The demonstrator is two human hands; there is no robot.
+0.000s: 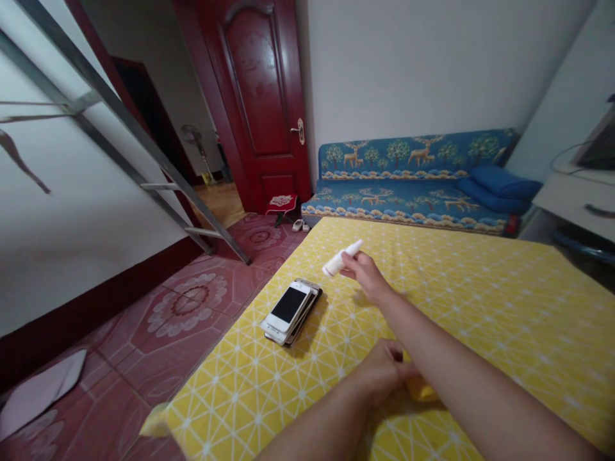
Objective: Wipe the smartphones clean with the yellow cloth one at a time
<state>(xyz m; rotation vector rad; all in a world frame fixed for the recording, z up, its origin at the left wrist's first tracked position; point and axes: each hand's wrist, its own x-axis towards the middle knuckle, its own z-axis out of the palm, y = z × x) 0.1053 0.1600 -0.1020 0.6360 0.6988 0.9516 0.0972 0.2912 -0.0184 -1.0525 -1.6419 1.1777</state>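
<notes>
Above the table, my right hand (362,272) is closed around a small white bottle (339,261) with a narrow top, tilted with that end up and to the right. Nearer to me, my left hand (384,368) has its fingers curled at a bright yellow object (423,387). My right forearm covers much of this object, so its kind cannot be made out. Left of both hands lies a stack of several smartphones (291,307), the top one white with a dark screen. Neither hand touches the stack.
A yellow patterned tablecloth (230,384) covers the table, its left edge dropping toward the tiled floor. Behind stands a blue sofa (384,192) with blue cushions (504,182). A metal ladder (139,150) leans at left, near a red door (259,83) and a small red stool (282,202).
</notes>
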